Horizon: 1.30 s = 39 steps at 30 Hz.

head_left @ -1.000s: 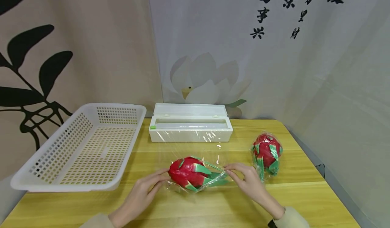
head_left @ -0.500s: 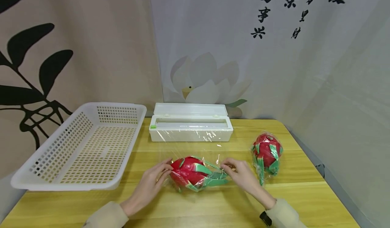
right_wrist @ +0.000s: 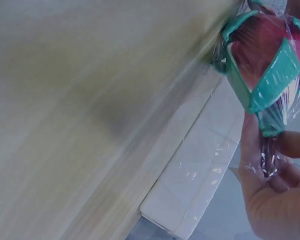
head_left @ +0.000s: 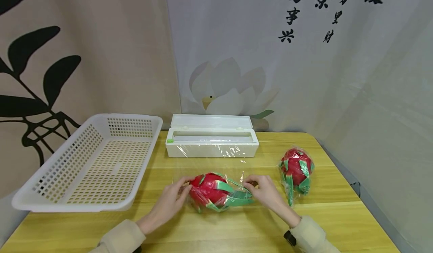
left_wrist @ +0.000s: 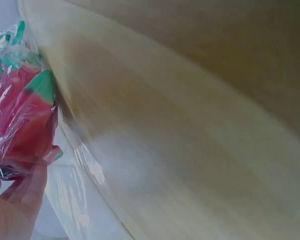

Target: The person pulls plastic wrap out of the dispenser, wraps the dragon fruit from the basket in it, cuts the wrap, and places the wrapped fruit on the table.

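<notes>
A red dragon fruit (head_left: 209, 190) with green leaf tips lies on its side at the middle of the table, under clear cling film (right_wrist: 269, 157). My left hand (head_left: 170, 200) pinches film at the fruit's rounded left end; its fingers touch that end in the left wrist view. At the leafy end, my right hand (head_left: 265, 193) pinches the film between thumb and fingers, and the right wrist view has it gathered into a narrow twist. A sheet of film stretches from behind the fruit to a white dispenser box (head_left: 211, 150), whose lid stands up.
Another dragon fruit (head_left: 297, 167), wrapped in film, sits on the right of the wooden table (head_left: 324, 223). A white perforated basket (head_left: 133, 187) stands at the left. Behind the table hangs a printed curtain (head_left: 135, 57).
Both hands have moved slightly inward along the fruit. The film has been drawn closer over the fruit's left end, and the right hand's fingers have curled more at the leafy end.
</notes>
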Each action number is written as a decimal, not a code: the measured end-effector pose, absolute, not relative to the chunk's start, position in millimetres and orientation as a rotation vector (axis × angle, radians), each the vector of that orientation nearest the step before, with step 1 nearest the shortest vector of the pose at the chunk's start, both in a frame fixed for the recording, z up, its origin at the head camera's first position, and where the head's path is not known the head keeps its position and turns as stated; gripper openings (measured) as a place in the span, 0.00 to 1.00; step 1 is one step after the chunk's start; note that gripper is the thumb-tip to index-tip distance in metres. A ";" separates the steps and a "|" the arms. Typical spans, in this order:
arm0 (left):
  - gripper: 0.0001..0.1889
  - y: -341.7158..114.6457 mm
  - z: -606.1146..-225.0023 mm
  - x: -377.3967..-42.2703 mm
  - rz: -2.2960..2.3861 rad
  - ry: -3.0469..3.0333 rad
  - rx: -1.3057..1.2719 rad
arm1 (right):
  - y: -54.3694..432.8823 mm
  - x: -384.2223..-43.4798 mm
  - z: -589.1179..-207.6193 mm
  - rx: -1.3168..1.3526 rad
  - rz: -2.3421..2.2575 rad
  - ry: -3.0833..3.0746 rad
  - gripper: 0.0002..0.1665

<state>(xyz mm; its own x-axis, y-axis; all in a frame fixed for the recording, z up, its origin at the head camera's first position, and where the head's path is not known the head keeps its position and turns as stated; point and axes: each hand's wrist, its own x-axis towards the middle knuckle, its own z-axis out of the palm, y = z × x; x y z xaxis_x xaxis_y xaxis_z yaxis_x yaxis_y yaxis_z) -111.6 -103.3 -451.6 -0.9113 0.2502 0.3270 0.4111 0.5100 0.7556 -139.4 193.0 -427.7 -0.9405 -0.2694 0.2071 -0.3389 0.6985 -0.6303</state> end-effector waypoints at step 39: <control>0.22 -95.1 -455.7 -119.9 -1.041 -2.490 -0.510 | 180.1 -156.1 -423.0 0.358 1.130 -2.787 0.04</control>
